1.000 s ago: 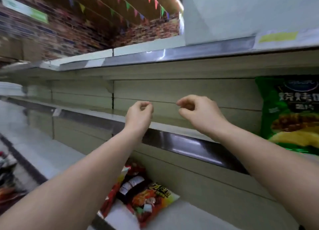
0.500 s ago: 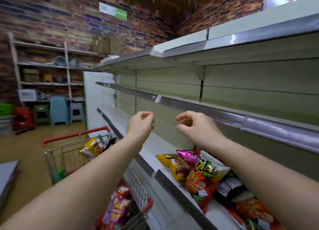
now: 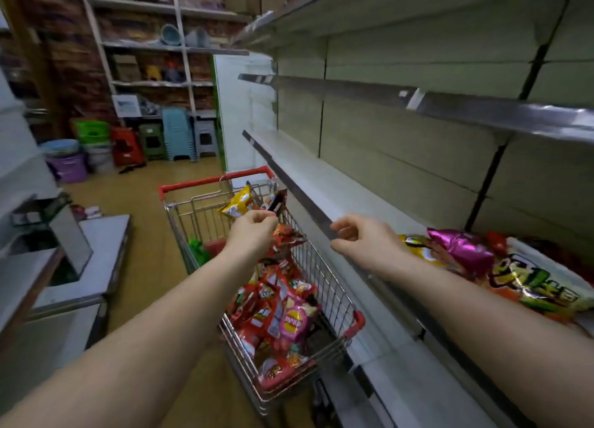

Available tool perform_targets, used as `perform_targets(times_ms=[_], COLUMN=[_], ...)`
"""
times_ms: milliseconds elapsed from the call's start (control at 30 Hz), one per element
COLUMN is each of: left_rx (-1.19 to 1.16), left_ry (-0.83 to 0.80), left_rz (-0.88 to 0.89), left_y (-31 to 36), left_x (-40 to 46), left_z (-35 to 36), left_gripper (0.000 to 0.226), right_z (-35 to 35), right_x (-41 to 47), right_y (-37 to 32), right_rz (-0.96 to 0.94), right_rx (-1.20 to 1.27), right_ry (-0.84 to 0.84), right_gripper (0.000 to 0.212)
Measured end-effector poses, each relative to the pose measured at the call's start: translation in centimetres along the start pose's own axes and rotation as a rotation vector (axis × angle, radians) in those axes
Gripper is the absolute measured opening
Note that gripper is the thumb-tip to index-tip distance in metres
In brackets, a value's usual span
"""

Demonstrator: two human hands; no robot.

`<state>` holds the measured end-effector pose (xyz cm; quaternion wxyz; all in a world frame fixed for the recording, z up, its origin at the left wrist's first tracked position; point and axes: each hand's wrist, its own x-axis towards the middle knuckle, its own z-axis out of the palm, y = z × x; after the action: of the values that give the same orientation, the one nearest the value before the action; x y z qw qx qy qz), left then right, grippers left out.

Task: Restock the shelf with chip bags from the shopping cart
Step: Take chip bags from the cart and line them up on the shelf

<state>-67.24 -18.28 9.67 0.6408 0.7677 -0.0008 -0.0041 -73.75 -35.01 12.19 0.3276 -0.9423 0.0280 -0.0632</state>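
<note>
A wire shopping cart (image 3: pixel 212 180) with red trim stands in the aisle below me, beside the shelf. Several red, orange and pink chip bags (image 3: pixel 279 318) fill it, and a yellow bag (image 3: pixel 238 202) leans at its far end. My left hand (image 3: pixel 254 233) hovers over the cart's middle, fingers curled shut, empty, just in front of a dark bag (image 3: pixel 277 202). My right hand (image 3: pixel 360 239) floats over the front edge of the low white shelf (image 3: pixel 337 193), fingers loosely apart, holding nothing. Several chip bags (image 3: pixel 527 279), one of them pink (image 3: pixel 459 250), lie on that shelf to the right.
A bare upper shelf (image 3: pixel 482 109) juts out above the right hand. A grey chest counter (image 3: pixel 96 257) stands at the left of the aisle. Stacked plastic stools (image 3: pixel 180 131) and tubs (image 3: pixel 67 167) sit by the brick back wall.
My view has swung left and down from the shelf face to the cart. Both hands kept their curled pose and now hang over the cart and the shelf edge.
</note>
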Motion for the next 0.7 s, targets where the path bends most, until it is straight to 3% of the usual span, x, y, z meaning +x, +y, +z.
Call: perform_targets(times_ms=[333, 700], left_rx=[0.046, 0.107], left_ry=[0.022, -0.054], left_rz=[-0.323, -0.652], left_y=[-11.0, -23.1], left_x=[7.5, 16.0], left_z=[2.0, 7.8], left_gripper=[0.017, 0.017], right_z=[10.4, 22.1], right_x=[10.7, 20.4], right_y=[9.4, 21.2], right_rz=[0.108, 0.483], right_rx=[0.064, 0.227], right_ry=[-0.274, -0.492], right_gripper=[0.036, 0.031])
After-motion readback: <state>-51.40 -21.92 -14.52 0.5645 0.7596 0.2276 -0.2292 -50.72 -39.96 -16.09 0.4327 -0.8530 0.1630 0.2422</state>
